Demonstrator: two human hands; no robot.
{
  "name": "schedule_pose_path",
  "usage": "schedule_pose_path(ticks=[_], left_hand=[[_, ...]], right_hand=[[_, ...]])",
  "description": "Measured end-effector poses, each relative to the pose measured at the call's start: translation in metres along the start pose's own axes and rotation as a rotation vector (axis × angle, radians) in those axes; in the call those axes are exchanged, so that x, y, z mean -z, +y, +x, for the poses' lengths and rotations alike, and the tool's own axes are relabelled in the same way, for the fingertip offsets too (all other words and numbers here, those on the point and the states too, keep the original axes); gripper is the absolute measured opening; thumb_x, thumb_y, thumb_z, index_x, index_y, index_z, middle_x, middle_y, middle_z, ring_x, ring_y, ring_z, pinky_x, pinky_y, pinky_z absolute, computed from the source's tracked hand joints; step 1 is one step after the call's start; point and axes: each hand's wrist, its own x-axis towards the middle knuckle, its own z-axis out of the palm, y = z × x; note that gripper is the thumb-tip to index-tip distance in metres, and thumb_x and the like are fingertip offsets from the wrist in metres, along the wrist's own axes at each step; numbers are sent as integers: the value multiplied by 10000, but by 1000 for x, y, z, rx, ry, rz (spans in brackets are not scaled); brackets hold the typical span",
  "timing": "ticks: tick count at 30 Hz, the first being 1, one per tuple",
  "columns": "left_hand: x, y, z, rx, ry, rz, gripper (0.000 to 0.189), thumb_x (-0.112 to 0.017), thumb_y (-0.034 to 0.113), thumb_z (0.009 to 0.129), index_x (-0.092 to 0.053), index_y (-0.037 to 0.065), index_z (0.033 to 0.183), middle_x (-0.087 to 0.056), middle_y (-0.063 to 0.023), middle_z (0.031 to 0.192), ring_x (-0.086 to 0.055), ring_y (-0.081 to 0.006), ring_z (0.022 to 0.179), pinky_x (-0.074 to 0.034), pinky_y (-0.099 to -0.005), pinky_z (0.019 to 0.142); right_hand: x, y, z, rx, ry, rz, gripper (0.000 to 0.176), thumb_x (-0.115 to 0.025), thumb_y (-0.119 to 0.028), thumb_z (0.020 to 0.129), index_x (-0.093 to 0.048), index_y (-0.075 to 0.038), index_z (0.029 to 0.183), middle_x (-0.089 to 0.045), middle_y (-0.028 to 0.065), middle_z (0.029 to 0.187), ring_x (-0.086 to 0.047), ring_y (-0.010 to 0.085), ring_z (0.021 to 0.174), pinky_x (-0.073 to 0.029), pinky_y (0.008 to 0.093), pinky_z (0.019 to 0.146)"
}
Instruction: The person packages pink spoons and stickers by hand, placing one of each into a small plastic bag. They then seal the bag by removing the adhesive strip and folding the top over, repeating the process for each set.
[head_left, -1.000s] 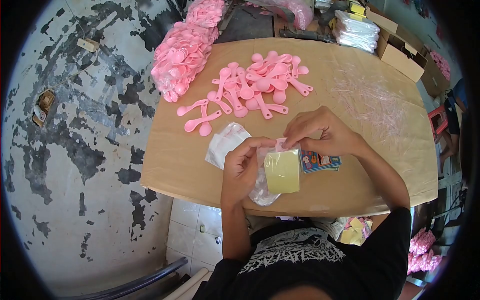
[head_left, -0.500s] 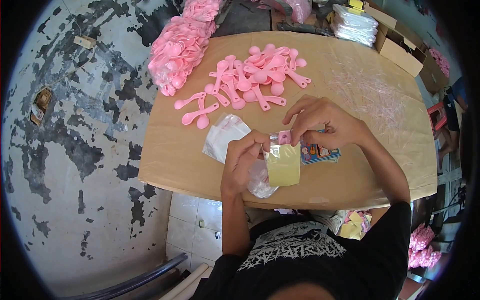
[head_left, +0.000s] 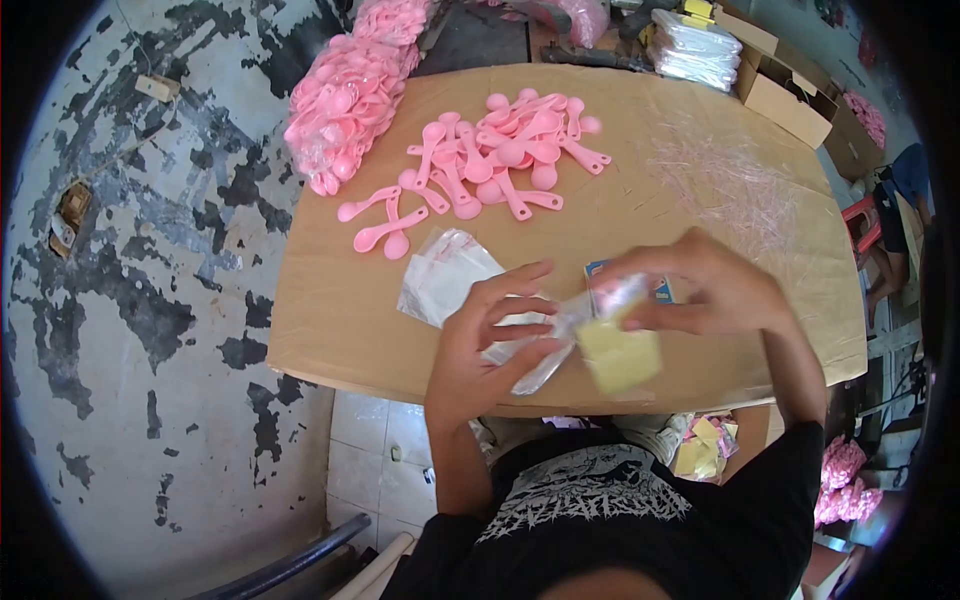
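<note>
My right hand [head_left: 700,285] is closed on a small clear packet with a yellow card [head_left: 620,355] in it, blurred by motion and tilted. Part of a blue printed card stack [head_left: 662,290] shows behind that hand. My left hand [head_left: 490,345] has its fingers apart and holds nothing, just left of the packet. Clear plastic bags [head_left: 450,270] lie beyond and beneath my left hand. Farther back on the brown-covered table is a loose pile of pink measuring spoons [head_left: 500,150].
Bagged pink spoons [head_left: 345,105] stand at the table's back left. Thin plastic strips [head_left: 725,185] are scattered at the right. At the back right are stacked clear bags [head_left: 695,50] and an open cardboard box [head_left: 790,95]. A person [head_left: 900,215] sits at far right.
My left hand has let go of the packet and opened. My right hand has moved right with the packet, which now tilts. The view has shifted slightly.
</note>
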Motion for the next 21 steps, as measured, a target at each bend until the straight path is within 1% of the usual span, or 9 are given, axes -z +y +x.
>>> schedule_pose_path(ticks=[2,5,7,9,11,14,17,18,21], left_hand=[[26,-7,-15,-107,75,316,300,-707,-49,798,-601,-7,1076,-613,-167,1199,-647,-261,1023,-567,-347,847],[51,-5,-37,-113,174,851,228,-731,25,770,-672,18,990,-648,-146,1135,-596,-328,1092,-510,-403,887],[56,-11,-44,-151,134,1133,243,-748,74,753,-683,36,984,-642,-131,1153,-560,-355,1129,-475,-435,919],[50,-18,-46,-160,149,1140,261,-757,112,748,-686,43,990,-638,-115,1166,-538,-361,1153,-445,-451,956],[45,-21,-47,-170,160,1148,273,-763,131,745,-687,48,994,-633,-108,1178,-524,-364,1167,-430,-458,973],[46,-22,-50,-176,171,1143,300,-749,97,733,-679,57,1022,-629,-115,1196,-514,-369,1190,-408,-470,1008],[46,-24,-53,-191,166,1198,336,-744,136,751,-666,69,1070,-618,-109,1231,-499,-370,1220,-360,-504,1048],[43,-21,-53,-166,181,1191,377,-737,190,793,-641,80,1141,-584,-107,1290,-470,-365,1265,-305,-560,1078],[50,-22,-55,-162,42,1253,412,-720,227,814,-623,80,1187,-552,-100,1341,-430,-358,1311,-267,-567,1104]], right_hand=[[22,9,-22,37,-244,-63,301,-695,-137,855,-655,-97,1150,-705,83,941,-696,240,753,-534,349,713],[32,6,-33,-10,-289,-268,238,-758,-163,792,-721,-115,1022,-706,88,963,-653,280,893,-502,375,792],[15,0,-14,-64,-1,-378,197,-739,-227,814,-723,-97,961,-696,89,905,-629,279,904,-480,393,810],[-8,7,18,-53,214,-407,219,-724,-274,828,-720,-91,948,-692,93,894,-627,281,892,-481,397,795],[-29,23,53,16,248,-499,282,-700,-339,848,-713,-71,935,-688,105,874,-634,292,836,-488,405,762],[-35,38,100,-135,-79,-484,323,-665,-368,876,-707,-53,931,-683,115,853,-644,286,770,-497,393,719],[-38,43,116,-141,-131,-288,294,-657,-329,890,-700,-38,904,-670,122,820,-651,259,728,-499,368,689],[-38,44,118,-96,-117,-242,275,-647,-304,898,-694,-33,896,-668,117,813,-648,246,727,-497,357,686],[-34,56,115,33,-59,-178,225,-609,-231,926,-675,-18,889,-656,105,789,-635,214,714,-490,330,673]])
